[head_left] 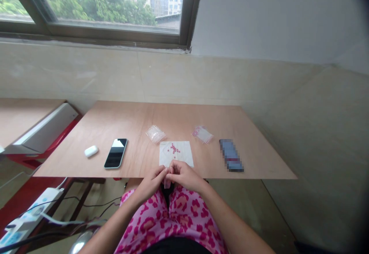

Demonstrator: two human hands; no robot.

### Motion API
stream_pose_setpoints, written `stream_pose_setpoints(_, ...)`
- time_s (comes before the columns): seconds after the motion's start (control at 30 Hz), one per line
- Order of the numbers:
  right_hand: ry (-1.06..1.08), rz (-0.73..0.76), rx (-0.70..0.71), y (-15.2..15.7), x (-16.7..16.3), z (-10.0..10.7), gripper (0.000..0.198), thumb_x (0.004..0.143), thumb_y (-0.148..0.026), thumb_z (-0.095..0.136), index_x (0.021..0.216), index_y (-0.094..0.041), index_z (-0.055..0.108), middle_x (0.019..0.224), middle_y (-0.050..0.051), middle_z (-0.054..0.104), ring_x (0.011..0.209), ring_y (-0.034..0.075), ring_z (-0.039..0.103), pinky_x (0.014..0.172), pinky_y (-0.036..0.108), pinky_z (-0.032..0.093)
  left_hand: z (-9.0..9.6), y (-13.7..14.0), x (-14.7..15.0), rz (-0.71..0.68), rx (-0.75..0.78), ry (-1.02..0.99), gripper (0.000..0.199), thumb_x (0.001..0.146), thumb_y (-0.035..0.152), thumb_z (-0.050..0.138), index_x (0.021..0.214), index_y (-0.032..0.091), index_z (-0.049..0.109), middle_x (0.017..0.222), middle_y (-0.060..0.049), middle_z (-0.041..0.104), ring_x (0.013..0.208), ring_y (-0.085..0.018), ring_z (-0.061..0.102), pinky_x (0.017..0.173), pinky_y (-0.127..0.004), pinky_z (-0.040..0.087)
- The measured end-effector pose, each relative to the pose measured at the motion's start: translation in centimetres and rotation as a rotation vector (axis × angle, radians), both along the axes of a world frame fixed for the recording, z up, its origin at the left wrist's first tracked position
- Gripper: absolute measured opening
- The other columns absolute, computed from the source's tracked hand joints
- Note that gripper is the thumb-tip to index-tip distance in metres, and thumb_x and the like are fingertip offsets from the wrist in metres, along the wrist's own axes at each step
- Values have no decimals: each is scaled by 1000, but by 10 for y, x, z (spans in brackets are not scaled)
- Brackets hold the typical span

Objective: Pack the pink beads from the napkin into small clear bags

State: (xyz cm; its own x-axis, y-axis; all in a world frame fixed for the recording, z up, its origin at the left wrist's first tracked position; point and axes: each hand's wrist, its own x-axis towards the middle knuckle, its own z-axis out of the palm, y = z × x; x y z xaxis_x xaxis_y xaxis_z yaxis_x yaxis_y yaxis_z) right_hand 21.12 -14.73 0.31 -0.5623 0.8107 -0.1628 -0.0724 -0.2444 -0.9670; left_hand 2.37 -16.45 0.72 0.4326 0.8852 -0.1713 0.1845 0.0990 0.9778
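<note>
Both my left hand (154,179) and my right hand (184,174) are closed, fingertips together, at the table's front edge above my lap. Pinched between them is a small clear plastic bag (167,184), its lower part hanging below the fingers; its contents are too small to make out. Just beyond my hands lies a white paper sheet (185,158), with several small red bead-like pieces (174,149) loosely scattered on it. A pile of clear plastic bags (155,134) rests behind the sheet to the left. Behind it to the right is another stack of small bags (203,134) with pink-red marks.
On the wooden table (138,113), a phone (115,153) and a white earbud case (91,151) lie at the left, and a pixelated dark phone-like object (231,155) at the right. Below left are a power strip (33,211) and cables. A wall and window stand behind.
</note>
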Motion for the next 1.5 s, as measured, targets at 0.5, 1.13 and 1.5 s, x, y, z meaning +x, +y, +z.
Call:
stream_pose_setpoints(0.5, -153, -32, 113, -2, -3, -3, 19, 75, -14, 65, 74, -20, 47, 69, -5, 52, 62, 11, 50, 59, 22, 38, -10, 1, -1, 9, 153, 167, 20, 92, 27, 52, 73, 19, 49, 70, 1, 55, 67, -16, 50, 64, -26, 38)
stream_pose_setpoints(1.13, -253, -53, 206, -5, -6, -4, 18, 74, -9, 58, 73, -21, 44, 71, -5, 50, 67, 12, 51, 62, 22, 41, -18, -4, 3, 165, 209, 281, 15, 79, 19, 51, 65, 20, 48, 61, 3, 52, 61, -14, 48, 59, -25, 33)
stream_pose_setpoints(1.5, -559, -71, 675, -15, -4, 25, 25, 88, -5, 54, 95, -22, 71, 93, 3, 63, 84, 16, 61, 80, 27, 45, -9, 0, -1, 213, 69, 47, 25, 89, 31, 54, 67, 19, 52, 59, 3, 54, 57, -13, 49, 58, -25, 39)
